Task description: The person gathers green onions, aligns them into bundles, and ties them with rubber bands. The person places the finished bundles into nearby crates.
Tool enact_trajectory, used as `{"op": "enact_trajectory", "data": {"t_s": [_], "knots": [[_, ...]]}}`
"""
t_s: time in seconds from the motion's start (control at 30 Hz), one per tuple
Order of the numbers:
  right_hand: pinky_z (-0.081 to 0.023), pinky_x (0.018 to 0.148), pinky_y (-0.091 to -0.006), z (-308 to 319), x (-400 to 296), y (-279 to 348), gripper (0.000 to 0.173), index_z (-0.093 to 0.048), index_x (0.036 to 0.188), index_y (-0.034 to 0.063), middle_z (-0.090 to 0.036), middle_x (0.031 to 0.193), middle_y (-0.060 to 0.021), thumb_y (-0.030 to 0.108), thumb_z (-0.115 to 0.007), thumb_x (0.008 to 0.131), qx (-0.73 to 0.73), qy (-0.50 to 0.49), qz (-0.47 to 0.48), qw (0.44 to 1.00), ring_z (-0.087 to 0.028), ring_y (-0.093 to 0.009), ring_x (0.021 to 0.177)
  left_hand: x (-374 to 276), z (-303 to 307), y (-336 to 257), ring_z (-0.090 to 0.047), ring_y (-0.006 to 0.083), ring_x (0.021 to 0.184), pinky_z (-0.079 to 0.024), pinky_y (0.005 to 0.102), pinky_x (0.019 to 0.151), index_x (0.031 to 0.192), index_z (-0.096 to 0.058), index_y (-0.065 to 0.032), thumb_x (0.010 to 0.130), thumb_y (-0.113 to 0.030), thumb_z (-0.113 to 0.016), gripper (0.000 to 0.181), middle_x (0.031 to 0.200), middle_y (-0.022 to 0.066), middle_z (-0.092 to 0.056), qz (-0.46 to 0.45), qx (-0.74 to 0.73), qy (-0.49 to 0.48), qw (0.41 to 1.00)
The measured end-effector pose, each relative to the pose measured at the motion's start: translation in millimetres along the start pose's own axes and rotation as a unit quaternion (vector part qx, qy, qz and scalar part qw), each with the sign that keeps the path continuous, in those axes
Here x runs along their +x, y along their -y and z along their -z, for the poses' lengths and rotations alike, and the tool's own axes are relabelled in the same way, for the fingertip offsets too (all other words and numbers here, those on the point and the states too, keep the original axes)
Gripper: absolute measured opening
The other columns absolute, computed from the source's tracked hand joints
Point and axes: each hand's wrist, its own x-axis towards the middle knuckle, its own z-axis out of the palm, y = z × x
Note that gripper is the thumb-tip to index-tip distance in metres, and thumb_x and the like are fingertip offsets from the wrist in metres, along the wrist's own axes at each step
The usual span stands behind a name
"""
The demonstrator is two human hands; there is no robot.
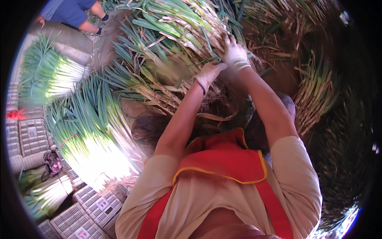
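Observation:
A large bundle of untrimmed green onions (pixel 191 33) lies before me, its green leaves towards the upper left and its soil-stained lower stems towards my hands. My right hand (pixel 235 53), in a pale work glove, grips the stem side of this bundle, fingers curled over the dry outer leaves. Close beside it, my left hand (pixel 210 74), also gloved, is against the bundle's lower edge. Its fingertips are partly hidden, so its grip is unclear. Beneath both wrists, more loose green onions (pixel 149 86) are heaped, with tangled roots (pixel 216 97) showing.
Cleaned green onions (pixel 89 143) with white stems stand at my left, and another pale bundle (pixel 56 71) lies beyond. Slatted plastic crates (pixel 71 221) line the lower left. At the upper left is another person (pixel 71 15). Untrimmed green onions (pixel 316 95) lie at right.

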Motion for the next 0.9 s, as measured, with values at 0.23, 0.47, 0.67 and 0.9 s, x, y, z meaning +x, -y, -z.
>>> {"op": "enact_trajectory", "data": {"t_s": [0.23,0.47,0.67,0.9], "knots": [[-0.048,0.094,-0.046,-11.5,-0.6,-3.1,0.074,-0.044,0.138,0.0118,-0.046,0.14,-0.0167,0.062,-0.054,0.085,0.007,-0.069,0.059,0.996,-0.058,-0.039,0.112,-50.0,-7.5,-22.4,-0.06,0.0116,0.068,-0.049,0.0274,0.057,0.09,-0.066,-0.0063,0.083,-0.015,-0.07,0.012,0.079,0.0016,-0.065,0.039,-0.056,0.0,0.998],[-0.047,0.096,-0.0499,-12.7,-5.1,10.8,0.088,-0.029,0.147,0.0135,-0.035,0.146,-0.0227,0.068,-0.054,0.083,0.021,-0.011,0.03,0.999,-0.052,-0.042,0.121,-21.8,26.0,39.4,-0.054,0.0079,0.068,-0.044,0.0235,0.056,0.115,-0.061,-0.0077,0.086,-0.022,-0.068,0.033,0.088,-0.0009,-0.063,-0.045,0.057,-0.018,0.997],[-0.038,0.104,-0.0516,-24.5,-48.2,-11.1,0.062,-0.039,0.142,0.0189,-0.042,0.142,-0.0159,0.048,-0.056,0.089,0.144,-0.13,0.046,0.98,-0.049,-0.038,0.123,-23.5,21.5,36.8,-0.05,0.0045,0.067,-0.041,0.0206,0.057,0.102,-0.067,-0.0112,0.084,-0.022,-0.071,0.022,0.083,-0.0064,-0.061,-0.051,0.143,-0.051,0.987],[-0.044,0.1,-0.0464,-54.9,-123.2,-34.9,0.045,-0.052,0.128,0.0135,-0.051,0.133,-0.0148,0.034,-0.062,0.089,0.178,-0.179,-0.027,0.967,-0.051,-0.033,0.119,-33.2,21.2,31.8,-0.056,0.0059,0.076,-0.042,0.0213,0.06,0.103,-0.065,-0.0092,0.082,-0.017,-0.075,0.025,0.09,-0.0035,-0.064,0.034,0.081,-0.091,0.992]]}}
